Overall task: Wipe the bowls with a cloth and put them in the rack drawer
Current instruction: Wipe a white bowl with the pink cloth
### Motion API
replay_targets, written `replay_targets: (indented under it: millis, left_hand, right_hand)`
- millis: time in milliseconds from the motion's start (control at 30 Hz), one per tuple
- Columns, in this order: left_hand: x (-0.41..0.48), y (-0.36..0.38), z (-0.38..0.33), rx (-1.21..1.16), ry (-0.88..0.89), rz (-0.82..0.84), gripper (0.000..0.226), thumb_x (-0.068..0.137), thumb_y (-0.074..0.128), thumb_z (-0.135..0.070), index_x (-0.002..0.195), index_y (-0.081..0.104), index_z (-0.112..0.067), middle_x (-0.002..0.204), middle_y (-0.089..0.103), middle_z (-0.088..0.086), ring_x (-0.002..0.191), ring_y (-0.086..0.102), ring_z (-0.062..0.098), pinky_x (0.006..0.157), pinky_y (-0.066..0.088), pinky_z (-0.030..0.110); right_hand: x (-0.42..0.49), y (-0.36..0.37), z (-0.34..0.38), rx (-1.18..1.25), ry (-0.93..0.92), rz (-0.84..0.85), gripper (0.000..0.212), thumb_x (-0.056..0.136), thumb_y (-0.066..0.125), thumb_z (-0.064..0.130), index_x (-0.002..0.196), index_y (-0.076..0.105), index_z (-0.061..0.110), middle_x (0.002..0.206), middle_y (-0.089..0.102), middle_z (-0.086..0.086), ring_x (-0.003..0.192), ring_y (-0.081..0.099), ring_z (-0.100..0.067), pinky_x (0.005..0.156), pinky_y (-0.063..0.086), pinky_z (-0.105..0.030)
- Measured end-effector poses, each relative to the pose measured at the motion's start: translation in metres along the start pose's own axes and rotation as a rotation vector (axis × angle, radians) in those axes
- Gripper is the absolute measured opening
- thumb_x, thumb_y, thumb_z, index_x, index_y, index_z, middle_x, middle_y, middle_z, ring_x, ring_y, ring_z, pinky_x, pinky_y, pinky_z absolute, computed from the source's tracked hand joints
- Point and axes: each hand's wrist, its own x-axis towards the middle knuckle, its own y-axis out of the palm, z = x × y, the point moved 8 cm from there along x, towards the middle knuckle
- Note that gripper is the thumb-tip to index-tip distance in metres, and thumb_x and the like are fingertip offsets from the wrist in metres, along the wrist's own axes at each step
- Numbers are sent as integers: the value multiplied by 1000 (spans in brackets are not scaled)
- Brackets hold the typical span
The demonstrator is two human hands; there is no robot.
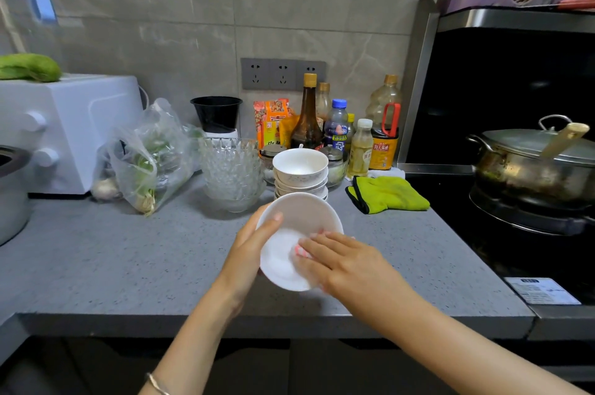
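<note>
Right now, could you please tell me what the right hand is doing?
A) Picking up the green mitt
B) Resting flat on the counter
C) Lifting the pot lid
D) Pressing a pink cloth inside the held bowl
D: the right hand presses a pink cloth against the inside of the bowl, which the left hand holds by its rim above the counter.
</note>
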Motion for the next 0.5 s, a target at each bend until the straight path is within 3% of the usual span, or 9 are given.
replay_targets:
  millis: [100,133,200,267,300,367,433,500]
  left_hand:
    - [-4,4,7,-53,7,-57,29,83,64,-30,112,63,-28,103,71,-4,94,66,8,69,51,19]
    - [-6,7,10,-73,12,-73,35,80,66,-33,114,62,-30,106,70,-2,96,65,12,69,51,22]
    - [-8,9,11,-65,38,-115,27,85,60,-34,113,62,-33,104,70,-4,95,65,12,68,50,25]
    - [-6,7,7,-19,51,-134,18,95,50,-27,105,64,-32,98,71,-7,94,65,9,74,51,22]
    - [-4,6,3,5,49,-112,19,97,47,-25,103,65,-30,96,71,-8,94,65,8,78,50,22]
    - [1,-3,-1,67,54,-71,20,97,47,-23,101,66,-25,91,72,-11,90,65,5,78,50,17]
    - [6,-10,0,125,28,6,17,94,53,-27,102,68,-23,93,74,-11,92,65,7,79,49,17]
    - [7,-4,6,189,-75,141,28,91,58,-38,111,68,-22,105,73,-3,102,66,16,86,49,26]
  right_hand:
    - [10,-1,7,86,102,-19,31,63,68,14,92,77,16,91,75,2,67,70,-13,52,51,-22]
    - [13,-1,9,140,161,-9,33,60,68,13,91,77,18,87,74,7,60,66,-11,42,38,-20]
    - [13,5,10,178,263,6,46,51,72,11,96,75,21,86,71,14,54,61,-7,39,21,-17]
    - [11,11,14,214,250,19,50,56,73,9,105,73,18,95,71,10,64,65,-9,41,35,-20]
    - [9,12,17,206,193,15,43,64,70,10,107,73,15,99,72,5,72,68,-13,51,47,-23]
    - [1,13,15,65,46,47,36,74,59,13,107,74,13,105,72,-3,90,70,-19,79,54,-29]
    - [-6,18,2,-163,-118,151,48,72,64,14,120,68,11,121,67,-8,113,63,-23,101,45,-37]
    - [-9,19,-14,-333,-224,239,62,74,64,18,135,52,10,140,52,-8,134,43,-22,115,24,-46]
